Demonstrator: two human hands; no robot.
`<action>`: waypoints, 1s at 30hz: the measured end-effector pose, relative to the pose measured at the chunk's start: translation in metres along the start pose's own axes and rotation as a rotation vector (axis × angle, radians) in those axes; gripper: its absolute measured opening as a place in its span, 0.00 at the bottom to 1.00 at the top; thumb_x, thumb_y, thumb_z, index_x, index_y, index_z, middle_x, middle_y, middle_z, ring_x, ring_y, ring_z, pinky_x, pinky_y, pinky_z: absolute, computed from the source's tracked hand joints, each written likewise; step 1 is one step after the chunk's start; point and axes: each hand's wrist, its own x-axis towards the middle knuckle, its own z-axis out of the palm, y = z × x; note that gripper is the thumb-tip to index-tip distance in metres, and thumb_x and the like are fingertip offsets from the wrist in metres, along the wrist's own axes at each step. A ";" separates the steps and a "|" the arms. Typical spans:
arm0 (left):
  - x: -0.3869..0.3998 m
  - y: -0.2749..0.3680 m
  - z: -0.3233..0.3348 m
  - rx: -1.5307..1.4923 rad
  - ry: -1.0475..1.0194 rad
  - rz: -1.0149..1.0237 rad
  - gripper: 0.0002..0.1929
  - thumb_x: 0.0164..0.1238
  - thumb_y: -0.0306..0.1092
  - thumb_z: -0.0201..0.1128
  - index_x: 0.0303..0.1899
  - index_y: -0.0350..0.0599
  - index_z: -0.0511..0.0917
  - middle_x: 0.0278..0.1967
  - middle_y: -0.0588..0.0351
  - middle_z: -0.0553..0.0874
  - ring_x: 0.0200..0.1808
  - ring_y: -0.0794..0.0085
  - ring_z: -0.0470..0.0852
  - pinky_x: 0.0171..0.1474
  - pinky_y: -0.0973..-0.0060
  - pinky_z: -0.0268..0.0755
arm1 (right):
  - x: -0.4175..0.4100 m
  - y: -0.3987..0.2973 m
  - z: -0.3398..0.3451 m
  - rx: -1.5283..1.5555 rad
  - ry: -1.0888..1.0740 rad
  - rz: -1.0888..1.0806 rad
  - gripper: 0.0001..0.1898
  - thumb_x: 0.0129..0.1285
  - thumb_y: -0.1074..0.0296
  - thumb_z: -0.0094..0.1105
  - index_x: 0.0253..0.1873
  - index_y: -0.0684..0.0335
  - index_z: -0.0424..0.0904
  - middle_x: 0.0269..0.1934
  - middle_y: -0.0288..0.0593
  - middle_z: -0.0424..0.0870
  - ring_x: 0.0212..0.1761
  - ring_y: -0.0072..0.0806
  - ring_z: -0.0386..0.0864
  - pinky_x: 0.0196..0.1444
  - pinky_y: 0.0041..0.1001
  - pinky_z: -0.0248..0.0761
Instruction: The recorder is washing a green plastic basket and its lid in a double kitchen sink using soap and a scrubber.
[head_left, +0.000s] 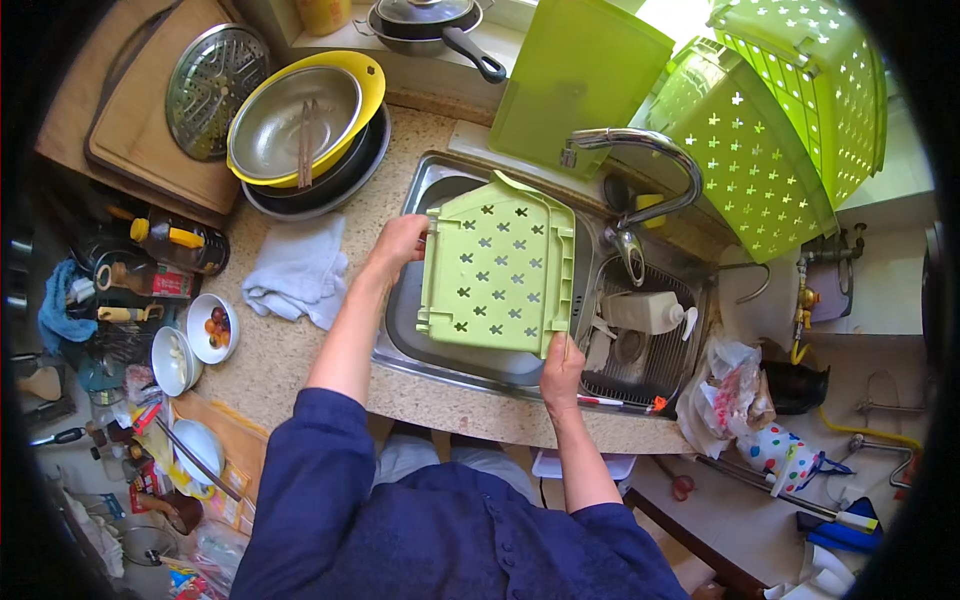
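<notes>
Between my two hands is a light green plastic panel with rows of flower-shaped holes and moulded clips along its sides. My left hand grips its upper left edge; those fingertips are partly hidden behind it. At the lower right corner, my right hand holds it with the thumb in front. The panel is tilted over the large basin of a steel sink, covering much of it. A chrome faucet arches in from the right, behind the panel.
Bright green perforated crate parts and a flat green panel lean by the window. Stacked bowls with a yellow basin stand left, near a white cloth. A white pump bottle lies in the small basin.
</notes>
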 end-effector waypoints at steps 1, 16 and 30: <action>-0.001 -0.010 0.003 0.003 0.000 0.000 0.13 0.59 0.36 0.63 0.43 0.40 0.80 0.35 0.54 0.85 0.32 0.73 0.83 0.38 0.76 0.77 | 0.000 0.002 0.000 0.002 0.001 0.001 0.20 0.78 0.61 0.41 0.33 0.69 0.71 0.22 0.34 0.68 0.26 0.21 0.62 0.28 0.29 0.59; -0.022 -0.025 0.041 0.459 0.271 0.429 0.30 0.51 0.42 0.78 0.49 0.35 0.72 0.44 0.48 0.81 0.46 0.65 0.81 0.52 0.71 0.74 | -0.002 0.010 0.005 0.013 0.040 -0.002 0.19 0.78 0.60 0.42 0.38 0.71 0.75 0.22 0.41 0.71 0.26 0.24 0.66 0.29 0.30 0.64; -0.003 -0.041 0.046 0.574 0.526 0.402 0.26 0.59 0.51 0.72 0.41 0.37 0.72 0.39 0.43 0.80 0.43 0.53 0.80 0.45 0.59 0.71 | -0.006 -0.002 0.016 0.016 0.101 0.026 0.20 0.78 0.60 0.42 0.35 0.72 0.73 0.20 0.42 0.67 0.24 0.25 0.62 0.27 0.33 0.60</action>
